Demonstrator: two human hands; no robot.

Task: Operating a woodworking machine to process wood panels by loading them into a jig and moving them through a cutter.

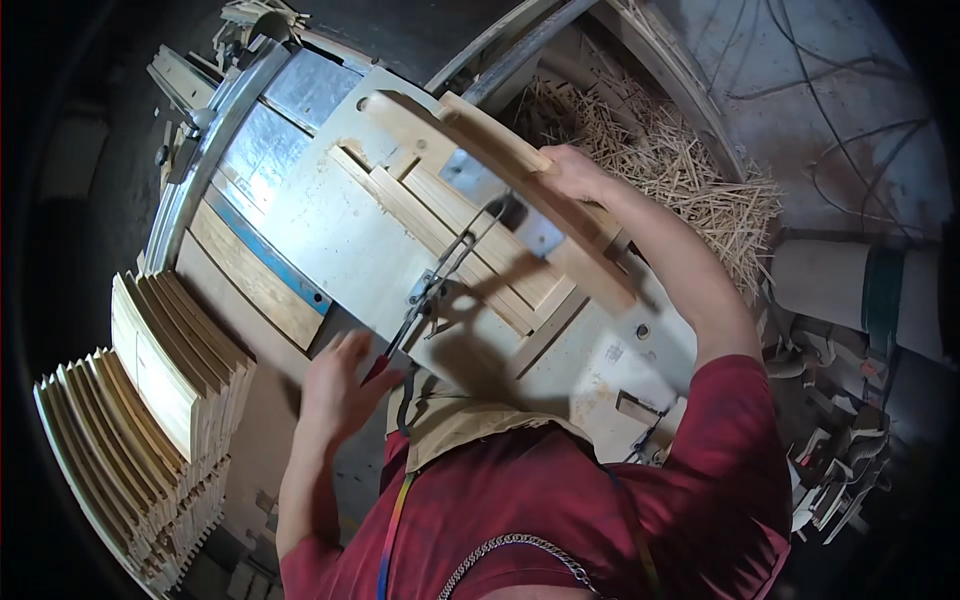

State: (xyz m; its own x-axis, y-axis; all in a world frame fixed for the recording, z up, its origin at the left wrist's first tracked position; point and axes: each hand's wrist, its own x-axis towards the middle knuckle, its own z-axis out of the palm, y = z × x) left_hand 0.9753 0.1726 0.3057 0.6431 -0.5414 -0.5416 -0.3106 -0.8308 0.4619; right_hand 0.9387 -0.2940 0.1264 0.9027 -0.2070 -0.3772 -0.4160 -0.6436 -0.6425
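My right hand [572, 172] grips a long curved wooden piece [520, 190] and holds it across a metal-topped machine table [340, 240]. The piece lies over a wooden jig [450, 235] of straight slats fixed to the plate. My left hand [340, 385] rests on the red grip of a toggle clamp lever [435, 280], whose metal arm reaches up toward the jig. My fingers are curled loosely around the handle.
Two stacks of curved wooden pieces [150, 400] stand on edge at my left. A heap of thin wood slivers [690, 170] lies behind the machine at the right. More wooden offcuts [830, 450] are piled at the far right. A dark floor surrounds the bench.
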